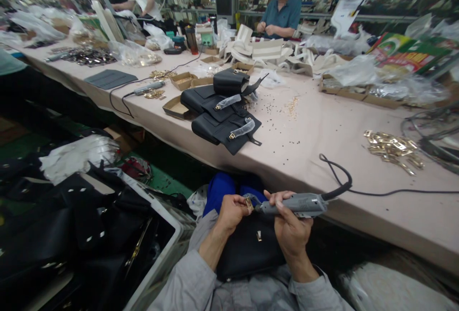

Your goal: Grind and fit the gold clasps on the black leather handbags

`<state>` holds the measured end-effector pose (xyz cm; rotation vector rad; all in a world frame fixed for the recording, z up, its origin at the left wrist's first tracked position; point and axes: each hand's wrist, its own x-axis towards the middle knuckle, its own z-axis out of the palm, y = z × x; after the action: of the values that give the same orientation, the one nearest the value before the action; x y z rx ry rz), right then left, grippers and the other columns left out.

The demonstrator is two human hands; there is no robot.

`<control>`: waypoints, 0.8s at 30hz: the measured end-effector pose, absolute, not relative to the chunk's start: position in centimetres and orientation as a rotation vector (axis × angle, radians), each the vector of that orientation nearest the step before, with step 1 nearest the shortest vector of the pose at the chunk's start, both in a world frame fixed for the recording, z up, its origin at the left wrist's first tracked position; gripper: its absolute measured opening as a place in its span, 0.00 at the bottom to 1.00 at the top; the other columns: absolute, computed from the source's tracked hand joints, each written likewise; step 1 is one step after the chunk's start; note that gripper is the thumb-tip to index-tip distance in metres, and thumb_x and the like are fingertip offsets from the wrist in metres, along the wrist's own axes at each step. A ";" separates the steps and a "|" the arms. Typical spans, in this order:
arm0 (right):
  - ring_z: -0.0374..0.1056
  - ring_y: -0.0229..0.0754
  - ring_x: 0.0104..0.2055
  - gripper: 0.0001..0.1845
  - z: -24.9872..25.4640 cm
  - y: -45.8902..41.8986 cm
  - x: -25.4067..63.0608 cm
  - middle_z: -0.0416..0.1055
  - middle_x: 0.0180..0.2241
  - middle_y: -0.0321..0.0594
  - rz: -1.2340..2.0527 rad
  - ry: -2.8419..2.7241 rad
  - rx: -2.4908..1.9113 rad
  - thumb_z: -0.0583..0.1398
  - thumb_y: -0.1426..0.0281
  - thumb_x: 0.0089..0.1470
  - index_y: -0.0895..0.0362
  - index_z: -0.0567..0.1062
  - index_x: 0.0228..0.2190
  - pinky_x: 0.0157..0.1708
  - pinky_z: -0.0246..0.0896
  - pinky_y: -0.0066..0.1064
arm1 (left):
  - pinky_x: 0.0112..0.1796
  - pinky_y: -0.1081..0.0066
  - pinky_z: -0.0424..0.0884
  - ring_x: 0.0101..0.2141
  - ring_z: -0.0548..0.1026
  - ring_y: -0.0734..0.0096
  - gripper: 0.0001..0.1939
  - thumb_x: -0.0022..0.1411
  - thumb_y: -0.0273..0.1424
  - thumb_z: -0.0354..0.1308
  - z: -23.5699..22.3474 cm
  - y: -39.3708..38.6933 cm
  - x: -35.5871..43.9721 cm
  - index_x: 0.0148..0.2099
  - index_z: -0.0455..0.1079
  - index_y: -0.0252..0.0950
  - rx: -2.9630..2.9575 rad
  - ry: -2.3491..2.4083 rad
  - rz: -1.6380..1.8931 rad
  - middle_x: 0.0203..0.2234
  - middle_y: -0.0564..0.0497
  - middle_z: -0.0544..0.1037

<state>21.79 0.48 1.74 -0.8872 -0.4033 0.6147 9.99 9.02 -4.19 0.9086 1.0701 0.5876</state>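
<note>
A grey electric screwdriver with a black cord lies in my right hand, its fingers wrapped round the body. Its tip points left, at a small gold metal fitting pinched in my left hand. Whether the tip touches a screw there is too small to tell. Under both hands a black leather bag rests on my lap. Another small gold fitting shows on its surface.
On the cloth-covered table lie stacked black bag pieces, a pile of gold fittings and scattered small screws. A second electric screwdriver lies farther left. A white crate of black bags stands at my left. A co-worker sits across.
</note>
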 end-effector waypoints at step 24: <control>0.68 0.42 0.36 0.09 1.0 0.4 19.5 0.69 0.33 0.32 0.514 -0.826 -0.944 0.63 0.74 0.62 0.51 0.68 0.38 0.58 0.64 0.61 | 0.21 0.76 0.53 0.17 0.61 0.80 0.05 0.35 0.23 0.67 -3.8 9.5 10.1 0.22 0.77 0.29 0.934 1.142 0.510 0.13 0.54 0.70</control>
<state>19.54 0.35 1.03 -0.9442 -0.8263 0.5141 10.13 9.47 -3.80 0.9344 1.1418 0.5097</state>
